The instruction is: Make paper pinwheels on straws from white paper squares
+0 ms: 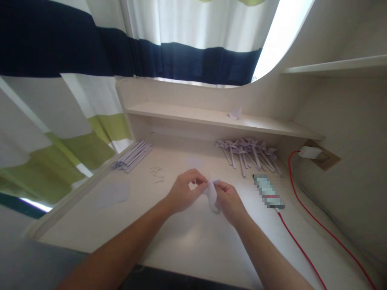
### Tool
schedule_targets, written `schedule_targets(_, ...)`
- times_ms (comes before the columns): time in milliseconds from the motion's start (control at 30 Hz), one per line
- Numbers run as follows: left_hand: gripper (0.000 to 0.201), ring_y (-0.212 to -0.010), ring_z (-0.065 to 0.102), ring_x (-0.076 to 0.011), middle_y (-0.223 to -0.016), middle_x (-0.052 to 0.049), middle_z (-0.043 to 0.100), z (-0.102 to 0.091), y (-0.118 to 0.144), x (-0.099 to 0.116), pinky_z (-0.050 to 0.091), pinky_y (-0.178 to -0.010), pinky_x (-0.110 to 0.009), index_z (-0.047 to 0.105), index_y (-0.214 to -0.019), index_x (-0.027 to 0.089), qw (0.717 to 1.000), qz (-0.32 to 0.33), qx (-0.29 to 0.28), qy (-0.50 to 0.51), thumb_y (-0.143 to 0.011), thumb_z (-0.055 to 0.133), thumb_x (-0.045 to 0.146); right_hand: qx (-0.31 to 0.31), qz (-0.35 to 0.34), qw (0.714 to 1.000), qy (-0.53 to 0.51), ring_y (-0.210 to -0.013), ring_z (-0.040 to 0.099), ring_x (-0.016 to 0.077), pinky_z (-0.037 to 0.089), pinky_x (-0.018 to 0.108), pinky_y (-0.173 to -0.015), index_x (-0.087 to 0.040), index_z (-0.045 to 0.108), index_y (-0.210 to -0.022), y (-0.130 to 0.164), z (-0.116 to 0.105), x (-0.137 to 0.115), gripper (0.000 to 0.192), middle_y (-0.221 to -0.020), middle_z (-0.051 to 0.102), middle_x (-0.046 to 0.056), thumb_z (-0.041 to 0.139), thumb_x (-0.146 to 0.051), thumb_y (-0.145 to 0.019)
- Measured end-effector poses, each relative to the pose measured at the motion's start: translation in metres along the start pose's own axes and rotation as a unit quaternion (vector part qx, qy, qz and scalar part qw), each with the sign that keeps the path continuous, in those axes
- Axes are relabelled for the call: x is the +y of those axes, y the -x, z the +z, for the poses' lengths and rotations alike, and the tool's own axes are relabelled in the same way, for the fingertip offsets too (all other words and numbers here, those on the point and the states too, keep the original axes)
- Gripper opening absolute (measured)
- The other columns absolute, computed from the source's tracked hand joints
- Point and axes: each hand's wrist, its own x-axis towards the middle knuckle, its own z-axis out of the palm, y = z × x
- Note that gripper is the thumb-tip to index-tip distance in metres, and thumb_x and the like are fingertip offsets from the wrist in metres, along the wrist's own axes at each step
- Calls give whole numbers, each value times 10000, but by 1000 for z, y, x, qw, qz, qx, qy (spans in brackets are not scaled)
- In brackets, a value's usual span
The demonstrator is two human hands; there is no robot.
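both hands pinched on one folded paper piece (pixel 211 192) over desk (pixel 187 237): left hand (pixel 181 193), right hand (pixel 229 201); phone (pixel 268 192) just right.

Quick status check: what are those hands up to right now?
Left hand and right hand both pinching small folded paper above desk. Phone beside right hand. Nothing between.

From my remote seat, both bare hands pinch a small piece of thin, matt pale-lilac paper (pixel 212 194) above a smooth, cream laminate desk (pixel 187 237) with a faint wood grain. Folded paper pinwheels (pixel 249 153) of the same matt stock lie near the desk's far right corner, flat paper strips (pixel 133 157) at its far left edge. A glossy red plastic-coated cable (pixel 302 249) trails along the right edge. The striped curtain (pixel 75 52) is soft woven cloth.
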Motion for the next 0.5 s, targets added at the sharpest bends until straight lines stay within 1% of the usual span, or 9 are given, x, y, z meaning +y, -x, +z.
schedule_targets(67, 98, -778, 628, -175, -786, -40, 690, 3, 13, -3, 491, -740, -310, 775, -845, 189, 1000, -19, 0, -2, -876, 681, 189, -6, 22, 1000, -15, -539, 469, 123, 363, 259, -526, -172, 815, -821, 6, 2, 10, 287, -619, 640, 3, 814, -457, -790)
schedule_targets(200, 103, -768, 630, -174, -778, -36, 697, 6, 32, -4, 487, -723, -302, 766, -804, 193, 998, -61, 17, -1, -867, 686, 205, -25, 53, 997, -49, -578, 544, 141, 434, 278, -582, -169, 825, -846, 14, 3, 22, 325, -684, 696, 28, 858, -475, -740)
schedule_targets(300, 106, -759, 627, -171, -772, -33, 693, 9, 41, -4, 480, -700, -293, 750, -788, 189, 996, -83, 22, -4, -867, 681, 207, -35, 71, 994, -70, -575, 562, 145, 457, 289, -596, -166, 822, -835, 17, 3, 29, 331, -688, 708, 33, 883, -469, -715)
schedule_targets(400, 103, -751, 619, -170, -761, -30, 681, 12, 47, -4, 472, -681, -289, 739, -785, 187, 995, -94, 24, -6, -867, 676, 198, -39, 84, 992, -91, -581, 569, 147, 462, 288, -598, -166, 817, -831, 22, 5, 33, 317, -684, 702, 33, 894, -449, -710)
schedule_targets(500, 78, -743, 598, -165, -767, -26, 664, 12, 51, -1, 470, -689, -293, 751, -798, 189, 996, -89, 25, -10, -847, 693, 175, -37, 91, 989, -110, -577, 563, 146, 453, 283, -587, -172, 811, -832, 28, 7, 37, 291, -670, 689, 29, 894, -427, -718)
